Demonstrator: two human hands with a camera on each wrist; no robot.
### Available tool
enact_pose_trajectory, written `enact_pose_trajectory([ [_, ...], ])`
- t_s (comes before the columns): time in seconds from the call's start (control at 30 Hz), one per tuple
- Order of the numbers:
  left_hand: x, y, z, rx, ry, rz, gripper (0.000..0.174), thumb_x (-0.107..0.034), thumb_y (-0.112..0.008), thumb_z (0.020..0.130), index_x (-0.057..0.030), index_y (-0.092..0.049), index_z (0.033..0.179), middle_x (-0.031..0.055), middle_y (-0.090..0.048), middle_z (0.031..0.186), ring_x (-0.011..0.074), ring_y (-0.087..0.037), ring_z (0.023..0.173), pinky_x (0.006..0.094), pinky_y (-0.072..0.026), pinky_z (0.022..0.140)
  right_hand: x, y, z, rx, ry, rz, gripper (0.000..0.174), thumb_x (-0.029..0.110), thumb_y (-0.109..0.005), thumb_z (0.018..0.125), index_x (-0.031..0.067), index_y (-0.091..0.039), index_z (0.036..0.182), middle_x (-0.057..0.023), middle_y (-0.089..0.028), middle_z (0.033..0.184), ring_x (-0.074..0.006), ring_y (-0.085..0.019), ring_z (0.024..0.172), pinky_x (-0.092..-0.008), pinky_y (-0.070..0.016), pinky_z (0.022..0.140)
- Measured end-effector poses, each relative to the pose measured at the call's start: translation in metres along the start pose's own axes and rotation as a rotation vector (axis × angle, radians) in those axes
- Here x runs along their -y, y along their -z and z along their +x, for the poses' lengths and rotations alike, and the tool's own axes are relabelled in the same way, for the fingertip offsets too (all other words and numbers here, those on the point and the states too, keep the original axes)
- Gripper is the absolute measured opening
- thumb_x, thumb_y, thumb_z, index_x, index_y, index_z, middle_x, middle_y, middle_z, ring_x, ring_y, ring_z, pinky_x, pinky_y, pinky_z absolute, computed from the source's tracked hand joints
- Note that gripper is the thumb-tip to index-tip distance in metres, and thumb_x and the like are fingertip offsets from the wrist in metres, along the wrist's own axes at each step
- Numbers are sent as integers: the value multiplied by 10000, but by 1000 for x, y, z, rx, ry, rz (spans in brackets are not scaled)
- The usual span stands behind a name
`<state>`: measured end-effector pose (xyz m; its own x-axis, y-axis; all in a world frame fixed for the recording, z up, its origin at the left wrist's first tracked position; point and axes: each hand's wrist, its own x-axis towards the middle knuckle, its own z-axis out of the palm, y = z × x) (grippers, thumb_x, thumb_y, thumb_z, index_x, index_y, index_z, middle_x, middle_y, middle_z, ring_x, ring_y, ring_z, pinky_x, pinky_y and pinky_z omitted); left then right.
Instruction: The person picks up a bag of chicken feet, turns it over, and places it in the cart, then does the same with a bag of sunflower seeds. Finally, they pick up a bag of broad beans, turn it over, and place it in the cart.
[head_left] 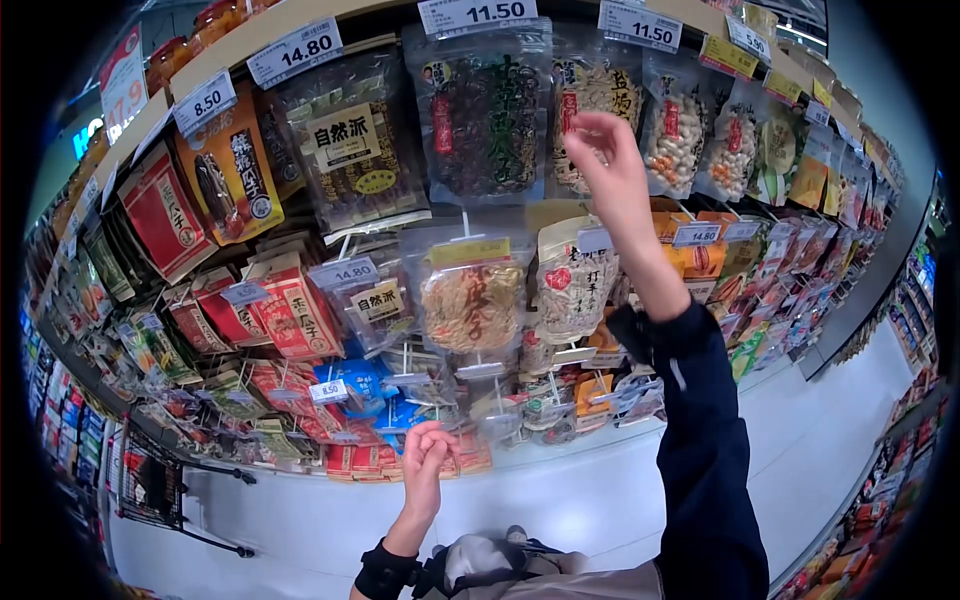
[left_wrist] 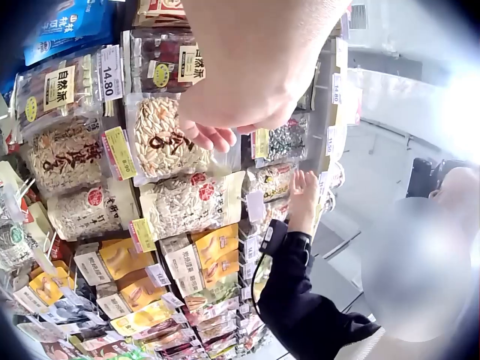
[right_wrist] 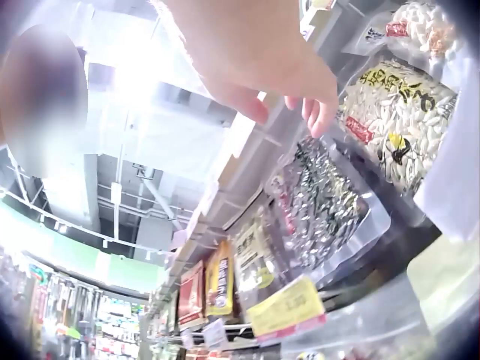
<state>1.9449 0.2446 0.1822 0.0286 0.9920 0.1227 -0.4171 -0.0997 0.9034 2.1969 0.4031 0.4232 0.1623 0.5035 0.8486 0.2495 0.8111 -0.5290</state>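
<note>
My right hand [head_left: 612, 172] is raised in front of a clear bag of salt-baked seeds [head_left: 592, 92] on the top row, with nothing in its grasp. In the right wrist view its fingers [right_wrist: 321, 116] hang loosely bent near that bag of pale seeds [right_wrist: 397, 112] and a bag of dark seeds [right_wrist: 322, 202]. That dark bag [head_left: 488, 120] hangs just left in the head view. Low in front of the rack, my left hand [head_left: 428, 468] hangs with loosely curled fingers and holds nothing. A bag of golden seeds [head_left: 470, 305] hangs above it.
Price tags [head_left: 295, 52] run along the shelf edge above the top row. Red packets [head_left: 290, 310] and blue packets [head_left: 365, 385] hang lower left. A shopping cart [head_left: 150, 480] stands at left on the pale floor [head_left: 300, 515]. More shelves [head_left: 880, 510] line the right side.
</note>
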Motion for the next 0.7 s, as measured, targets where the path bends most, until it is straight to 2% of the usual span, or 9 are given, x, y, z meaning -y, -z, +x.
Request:
enact_pose_trajectory([
  [0.1, -3, 1, -3, -9, 8, -25, 242, -71, -458, 843, -27, -405, 1075, 60, -549, 851, 122, -528, 766, 245, -412, 718, -34, -11, 32, -51, -110, 16, 459, 180, -626, 759, -37, -417, 1106, -129, -537, 992, -152, -524, 900, -259, -440, 748],
  [0.2, -6, 5, -5, -5, 8, -22, 243, -65, -453, 843, -24, -403, 1077, 65, -548, 854, 129, -533, 769, 252, -420, 726, -46, -22, 40, 25, -239, 31, 469, 205, -644, 745, -57, -439, 1077, -136, -567, 940, -155, -545, 843, -261, -443, 727],
  [0.27, -9, 8, -4, 14, -12, -28, 244, -60, -449, 843, -22, -401, 1080, 68, -546, 857, 133, -535, 771, 256, -427, 732, -65, -28, 45, 43, -271, 76, 409, 223, -658, 735, -51, -514, 1003, -109, -604, 876, -145, -562, 787, -250, -440, 699],
  [0.43, -19, 18, -10, 35, -35, -39, 241, -56, -442, 845, -23, -405, 1081, 71, -541, 867, 137, -535, 782, 262, -439, 738, -34, -40, 32, 133, -464, 94, 387, 181, -667, 732, -31, -527, 1024, -73, -610, 899, -106, -551, 781, -236, -435, 691],
  [0.53, -26, 24, -15, 42, -17, -41, 233, -63, -443, 849, -26, -410, 1076, 68, -538, 872, 136, -533, 790, 264, -428, 746, -40, -50, 24, 175, -378, 292, 320, 124, -658, 741, -14, -538, 1004, -44, -609, 868, -85, -545, 760, -223, -432, 672],
  [0.57, -29, 26, -16, 48, -15, -37, 231, -65, -444, 850, -25, -411, 1075, 67, -537, 873, 135, -533, 790, 264, -425, 749, -39, -46, 22, 168, -390, 230, 269, 81, -648, 745, -5, -543, 977, -23, -607, 844, -70, -543, 738, -207, -429, 658],
  [0.67, -29, 37, -19, 67, 9, -19, 222, -76, -452, 851, -24, -417, 1064, 62, -543, 876, 132, -534, 791, 263, -417, 755, -36, -43, 20, 187, -372, 359, 217, 85, -640, 751, 5, -551, 933, -15, -606, 839, -58, -539, 724, -201, -429, 652],
  [0.7, -28, 41, -19, 76, 23, -14, 221, -78, -453, 850, -24, -417, 1061, 61, -545, 874, 131, -534, 792, 262, -416, 755, -12, -40, 14, 187, -366, 310, 202, 96, -638, 754, 12, -553, 916, -2, -598, 805, -51, -535, 715, -199, -427, 648],
])
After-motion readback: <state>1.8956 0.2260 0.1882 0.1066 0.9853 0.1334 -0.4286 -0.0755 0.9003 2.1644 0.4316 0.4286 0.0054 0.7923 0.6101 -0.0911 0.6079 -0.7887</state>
